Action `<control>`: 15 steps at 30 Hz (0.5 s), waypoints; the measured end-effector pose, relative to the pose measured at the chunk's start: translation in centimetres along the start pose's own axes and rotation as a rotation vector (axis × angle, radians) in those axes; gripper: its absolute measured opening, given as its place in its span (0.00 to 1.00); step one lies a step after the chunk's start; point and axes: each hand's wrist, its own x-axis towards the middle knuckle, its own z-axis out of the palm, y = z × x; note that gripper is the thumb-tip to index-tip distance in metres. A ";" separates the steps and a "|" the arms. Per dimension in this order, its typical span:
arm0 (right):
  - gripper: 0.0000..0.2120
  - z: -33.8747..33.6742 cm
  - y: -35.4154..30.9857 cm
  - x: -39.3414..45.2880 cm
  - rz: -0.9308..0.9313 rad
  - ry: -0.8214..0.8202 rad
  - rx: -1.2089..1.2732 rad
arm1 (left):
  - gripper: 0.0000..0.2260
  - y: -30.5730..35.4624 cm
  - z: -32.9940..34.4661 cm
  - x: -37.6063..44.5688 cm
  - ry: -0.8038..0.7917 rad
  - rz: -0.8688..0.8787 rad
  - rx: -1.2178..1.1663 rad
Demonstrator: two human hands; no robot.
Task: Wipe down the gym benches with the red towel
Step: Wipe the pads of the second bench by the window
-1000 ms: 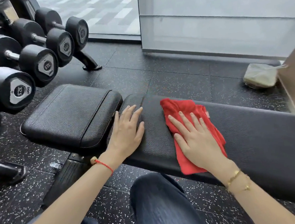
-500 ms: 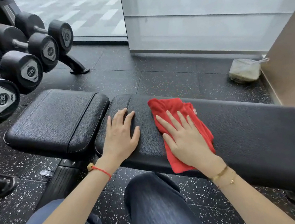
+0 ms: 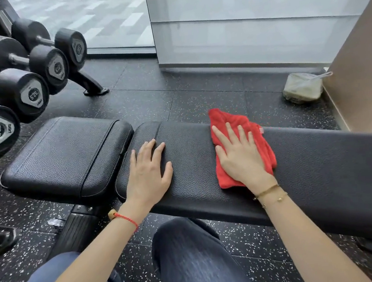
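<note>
The right end of the desk [image 3: 321,160] runs out of view, and its frame under the pads is mostly hidden by the person's knees [image 3: 193,256]. The dumbbells [image 3: 29,93] at the left are cut off by the edge, and their number plates are hard to read. A pale bundle [image 3: 303,87] on the floor by the wall is too unclear to name.

The red towel [image 3: 259,141] lies on the long pad, pressed flat under the right hand [image 3: 240,155], whose fingers are straight and spread. The left hand [image 3: 148,170] rests flat and released on the same pad, near the gap to the seat pad [image 3: 61,155].

Compared with half a second ago, the towel and right hand have slid rightward, well apart from the left hand, which has stayed put.
</note>
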 end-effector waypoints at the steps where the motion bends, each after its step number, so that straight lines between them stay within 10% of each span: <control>1: 0.27 0.2 -0.9 -0.2 -0.044 0.000 0.009 | 0.27 0.0 0.0 0.0 0.001 0.000 0.000; 15: 0.26 -0.5 6.1 -5.5 -0.052 -0.015 0.025 | 0.23 3.8 0.5 0.3 0.012 0.046 -0.078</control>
